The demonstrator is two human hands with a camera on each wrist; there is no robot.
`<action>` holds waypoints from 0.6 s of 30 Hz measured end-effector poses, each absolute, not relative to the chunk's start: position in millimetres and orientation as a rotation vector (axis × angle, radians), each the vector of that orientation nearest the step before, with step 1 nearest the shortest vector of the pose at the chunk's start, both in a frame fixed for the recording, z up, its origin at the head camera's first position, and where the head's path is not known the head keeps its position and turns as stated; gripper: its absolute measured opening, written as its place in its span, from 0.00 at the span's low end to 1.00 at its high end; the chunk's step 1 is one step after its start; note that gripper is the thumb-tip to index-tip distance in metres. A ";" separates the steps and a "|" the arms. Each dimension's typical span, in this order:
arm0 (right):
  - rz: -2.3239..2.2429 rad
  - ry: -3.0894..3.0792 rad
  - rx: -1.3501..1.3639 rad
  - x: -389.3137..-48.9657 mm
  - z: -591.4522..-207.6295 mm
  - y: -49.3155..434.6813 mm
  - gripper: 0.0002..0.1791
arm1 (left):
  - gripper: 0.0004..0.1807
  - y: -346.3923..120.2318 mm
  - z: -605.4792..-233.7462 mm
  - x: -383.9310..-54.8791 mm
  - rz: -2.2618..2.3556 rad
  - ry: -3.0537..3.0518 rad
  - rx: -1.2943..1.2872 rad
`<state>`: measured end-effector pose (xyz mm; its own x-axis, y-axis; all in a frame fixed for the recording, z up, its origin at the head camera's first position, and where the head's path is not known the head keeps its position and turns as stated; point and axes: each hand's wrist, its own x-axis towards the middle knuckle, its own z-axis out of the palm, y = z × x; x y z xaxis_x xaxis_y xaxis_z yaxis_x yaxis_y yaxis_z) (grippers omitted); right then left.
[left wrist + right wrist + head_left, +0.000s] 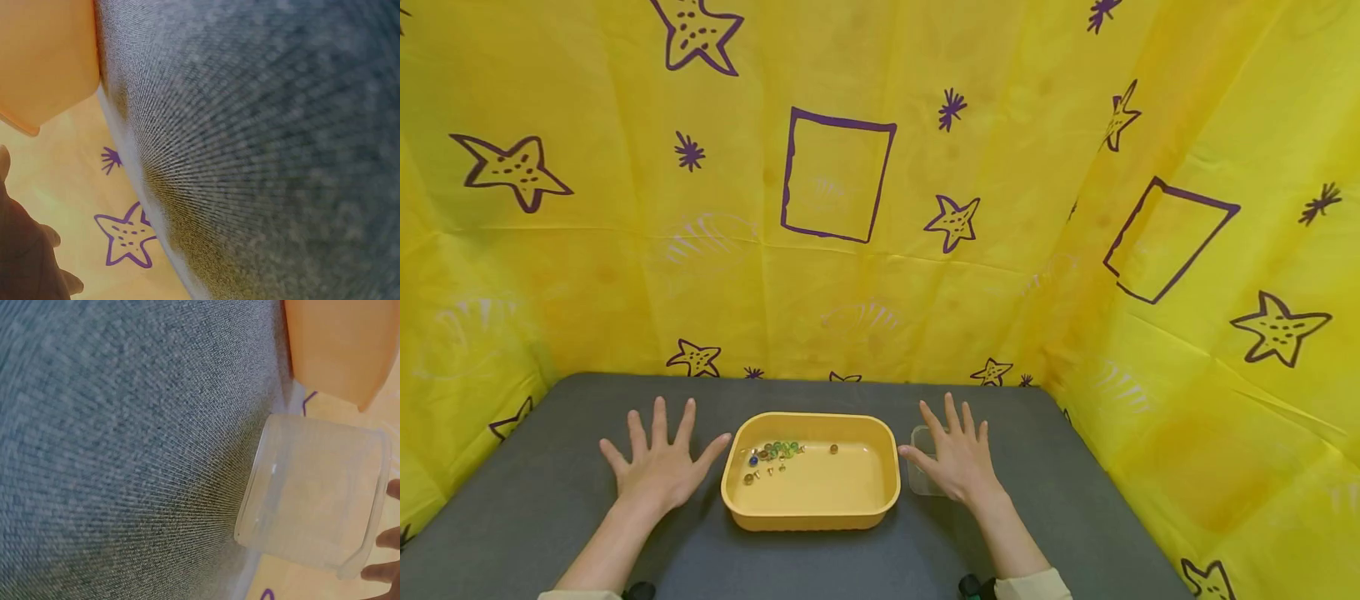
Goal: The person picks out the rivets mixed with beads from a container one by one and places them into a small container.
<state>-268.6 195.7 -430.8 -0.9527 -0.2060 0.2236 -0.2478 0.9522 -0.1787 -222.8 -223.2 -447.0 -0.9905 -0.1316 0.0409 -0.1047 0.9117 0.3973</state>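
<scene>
A yellow plastic tub (827, 496) stands between the hands. In its left half lie several green marbles (784, 448), a blue marble (753, 460), brown marbles and several small brass-coloured pieces (770, 472), too small to identify surely. One brown marble (834, 449) lies apart, right of centre. My left hand (658, 471) is spread left of the tub, thumb near its rim, holding nothing. My right hand (958, 462), fingers spread and holding nothing, is over a clear plastic container (315, 487) to the right of the tub and partly hides it in the head view.
The tub and container stand on a grey cloth-covered table (820, 571). Yellow curtains (880, 292) with purple starfish drawings enclose the table's back and sides. Dark wrist straps (977, 587) show at the lower edge.
</scene>
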 end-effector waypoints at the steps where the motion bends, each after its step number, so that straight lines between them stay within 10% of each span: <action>1: 0.305 -2.901 0.342 -268.5 -430.9 195.9 0.47 | 0.56 -223.0 -446.9 -222.3 -0.620 -3.005 0.185; 18: 0.430 -2.839 0.401 -264.9 -420.9 193.8 0.46 | 0.54 -219.7 -437.2 -228.4 -0.813 -3.040 0.174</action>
